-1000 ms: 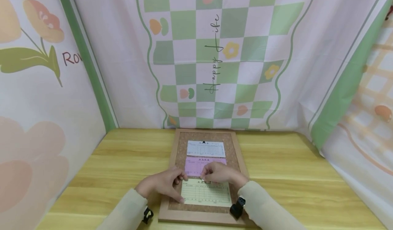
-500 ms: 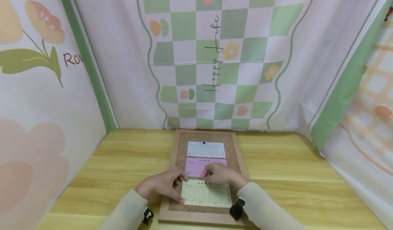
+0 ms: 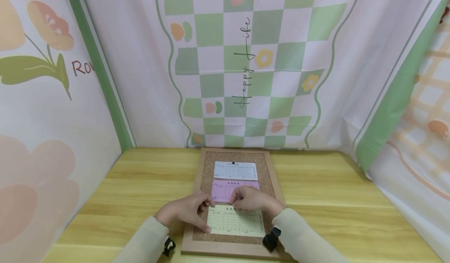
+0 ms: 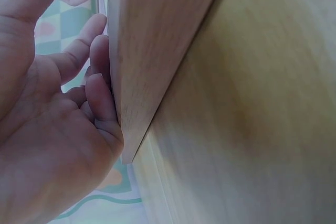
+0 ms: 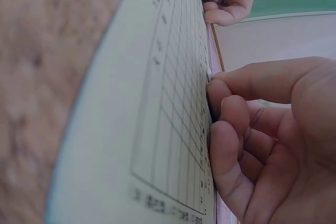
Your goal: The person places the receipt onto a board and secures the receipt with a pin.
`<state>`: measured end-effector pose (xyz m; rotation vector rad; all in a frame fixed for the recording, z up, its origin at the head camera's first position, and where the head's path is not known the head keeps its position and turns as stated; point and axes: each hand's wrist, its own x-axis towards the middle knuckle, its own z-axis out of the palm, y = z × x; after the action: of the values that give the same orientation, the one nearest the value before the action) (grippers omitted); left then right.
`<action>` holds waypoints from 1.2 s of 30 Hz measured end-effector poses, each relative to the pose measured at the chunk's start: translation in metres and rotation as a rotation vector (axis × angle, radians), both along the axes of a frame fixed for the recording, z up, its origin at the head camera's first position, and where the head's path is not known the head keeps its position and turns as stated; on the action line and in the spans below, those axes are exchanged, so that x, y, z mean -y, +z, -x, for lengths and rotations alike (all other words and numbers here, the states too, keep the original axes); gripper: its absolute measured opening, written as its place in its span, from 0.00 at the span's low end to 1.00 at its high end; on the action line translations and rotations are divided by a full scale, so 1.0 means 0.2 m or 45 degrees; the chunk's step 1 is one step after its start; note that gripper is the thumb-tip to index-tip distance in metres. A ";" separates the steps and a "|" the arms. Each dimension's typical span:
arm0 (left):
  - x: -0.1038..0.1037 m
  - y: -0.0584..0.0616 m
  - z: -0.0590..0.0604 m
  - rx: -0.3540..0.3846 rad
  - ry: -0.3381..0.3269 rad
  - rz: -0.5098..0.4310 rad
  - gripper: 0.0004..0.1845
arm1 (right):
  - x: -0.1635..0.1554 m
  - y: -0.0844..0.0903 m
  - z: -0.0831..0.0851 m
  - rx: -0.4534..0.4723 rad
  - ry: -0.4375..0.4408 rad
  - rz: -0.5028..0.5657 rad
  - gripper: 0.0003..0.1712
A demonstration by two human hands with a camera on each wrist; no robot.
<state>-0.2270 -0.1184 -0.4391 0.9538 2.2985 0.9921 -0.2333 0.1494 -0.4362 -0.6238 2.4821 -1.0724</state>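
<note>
A pale yellow printed form (image 3: pixel 234 222) lies on the lower part of a wood-framed cork board (image 3: pixel 200 237). My left hand (image 3: pixel 188 210) rests at its left side, thumb at the lower left corner and index fingertip at the upper left corner. My right hand (image 3: pixel 250 198) is over the form's top edge, with thumb and index finger pinching a small white pin (image 5: pixel 209 73), mostly hidden by the fingertips. Above it lies a pink form (image 3: pixel 219 191), partly covered by the right hand. A white form (image 3: pixel 236 171) is at the top, with a black pin (image 3: pixel 233 163) at its upper edge.
The board lies on a wood-grain table (image 3: pixel 147 177), its far end near a checkered curtain (image 3: pixel 239 130). Printed cloth also hangs at the left and right. Black straps with small devices (image 3: pixel 272 237) are on both wrists.
Both hands keep nearly the same place on the yellow form. The white pin, briefly visible under the right fingertips a second ago, is now mostly hidden in the head view.
</note>
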 end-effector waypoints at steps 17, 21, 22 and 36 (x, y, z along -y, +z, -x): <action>0.01 0.00 0.00 0.004 0.011 0.006 0.30 | -0.04 0.04 -0.01 0.064 0.014 0.048 0.05; 0.01 -0.01 0.00 0.011 0.003 -0.009 0.29 | -0.08 0.06 -0.02 0.044 0.029 0.020 0.07; 0.01 -0.01 0.00 0.012 -0.001 -0.010 0.29 | -0.09 0.06 -0.02 0.036 0.033 0.016 0.07; 0.01 0.01 0.00 0.010 0.006 0.004 0.29 | -0.26 0.08 -0.02 0.002 0.042 0.076 0.08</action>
<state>-0.2264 -0.1199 -0.4375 0.9427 2.2962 0.9921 -0.2291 0.2011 -0.4198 -0.6782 2.4376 -1.1380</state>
